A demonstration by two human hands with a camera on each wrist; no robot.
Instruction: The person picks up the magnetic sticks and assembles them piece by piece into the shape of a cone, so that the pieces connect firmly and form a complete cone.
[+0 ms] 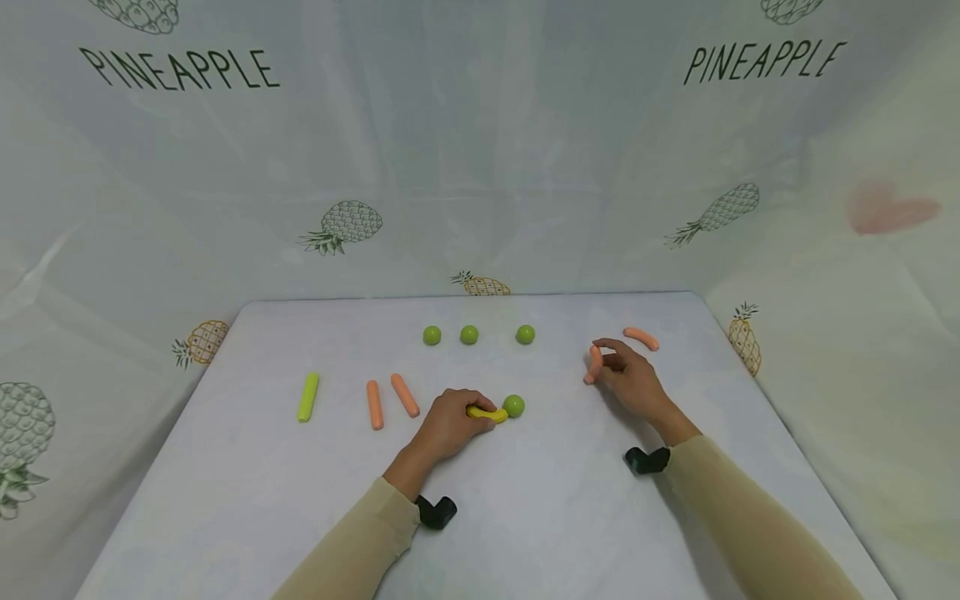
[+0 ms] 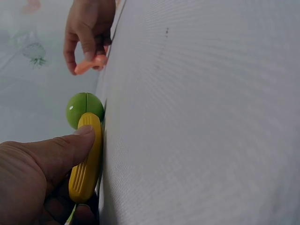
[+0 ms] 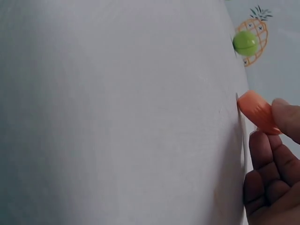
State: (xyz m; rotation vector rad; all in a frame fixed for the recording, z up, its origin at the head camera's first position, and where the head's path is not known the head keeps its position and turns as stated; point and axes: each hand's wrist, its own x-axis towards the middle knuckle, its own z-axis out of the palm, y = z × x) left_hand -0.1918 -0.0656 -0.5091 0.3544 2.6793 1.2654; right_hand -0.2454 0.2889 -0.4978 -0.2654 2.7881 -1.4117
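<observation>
My left hand (image 1: pixel 452 423) pinches a curved yellow ridged piece (image 1: pixel 487 414), shaped like a small toy banana, between thumb and fingers. The tip of this piece meets a green ball (image 1: pixel 513 406) with a seam round it, as the left wrist view shows. Farther right, my right hand (image 1: pixel 632 385) holds a curved orange piece (image 1: pixel 593 365) by its thumb and fingertips. The lower end of the orange piece (image 3: pixel 255 110) is right at the table surface in the right wrist view. Another curved orange piece (image 1: pixel 641 337) lies just beyond the right hand.
Three green balls stand in a row at the back: left (image 1: pixel 432 335), middle (image 1: pixel 468 334) and right (image 1: pixel 526 334). Left of my left hand lie two straight orange sticks (image 1: pixel 375 405) and a lime-green stick (image 1: pixel 308 397). A pineapple-print cloth (image 1: pixel 480 167) hangs behind the white table (image 1: pixel 525 517).
</observation>
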